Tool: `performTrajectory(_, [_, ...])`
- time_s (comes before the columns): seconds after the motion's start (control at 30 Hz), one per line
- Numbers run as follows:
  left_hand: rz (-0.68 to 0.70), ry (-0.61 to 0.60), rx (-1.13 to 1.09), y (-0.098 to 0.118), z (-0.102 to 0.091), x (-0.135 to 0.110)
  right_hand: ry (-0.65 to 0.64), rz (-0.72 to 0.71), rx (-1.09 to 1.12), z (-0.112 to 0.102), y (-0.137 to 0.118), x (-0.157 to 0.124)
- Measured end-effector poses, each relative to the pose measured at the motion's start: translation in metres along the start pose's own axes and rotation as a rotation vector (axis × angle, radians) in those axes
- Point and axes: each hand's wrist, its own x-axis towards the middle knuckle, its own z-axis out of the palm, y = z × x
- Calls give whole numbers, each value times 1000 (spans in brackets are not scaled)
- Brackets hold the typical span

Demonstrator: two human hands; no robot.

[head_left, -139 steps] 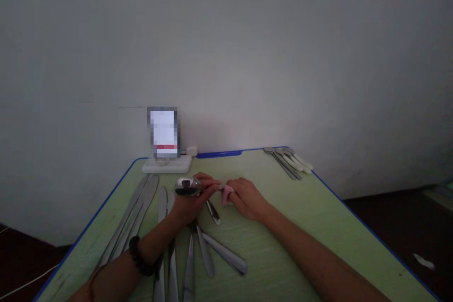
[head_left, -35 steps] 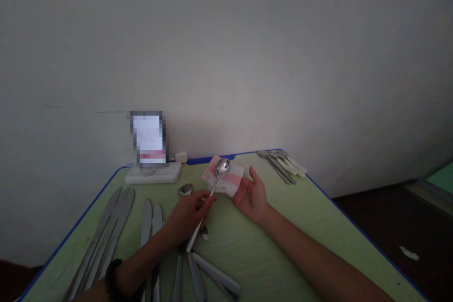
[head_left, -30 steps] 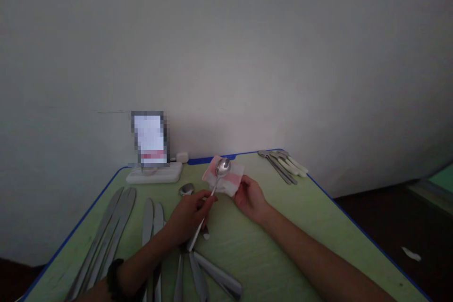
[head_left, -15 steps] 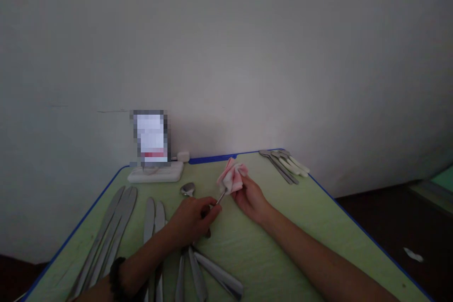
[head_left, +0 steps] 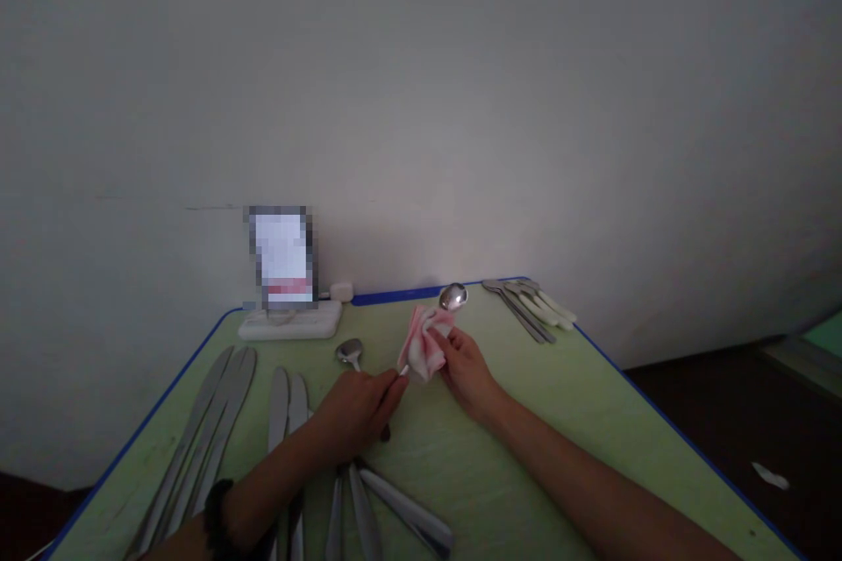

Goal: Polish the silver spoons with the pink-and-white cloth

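Left grip [head_left: 364,406] holds the spoon [head_left: 453,296] slanting, bowl away and rightward.

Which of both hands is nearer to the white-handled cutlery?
Right. The right hand is below and left of the white-handled cutlery in the picture; the left hand is farther left.

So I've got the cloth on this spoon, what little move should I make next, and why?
Perhaps draw the cloth down the spoon toward your left hand: your right hand has the cloth bunched over the spoon's middle, your left hand grips the handle end, and the bowl sticks out bare beyond.
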Motion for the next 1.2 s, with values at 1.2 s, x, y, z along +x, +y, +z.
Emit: performTrajectory(1.2, [82,-71,311,0,-2,-2,229,-73,379,-26,-19,29])
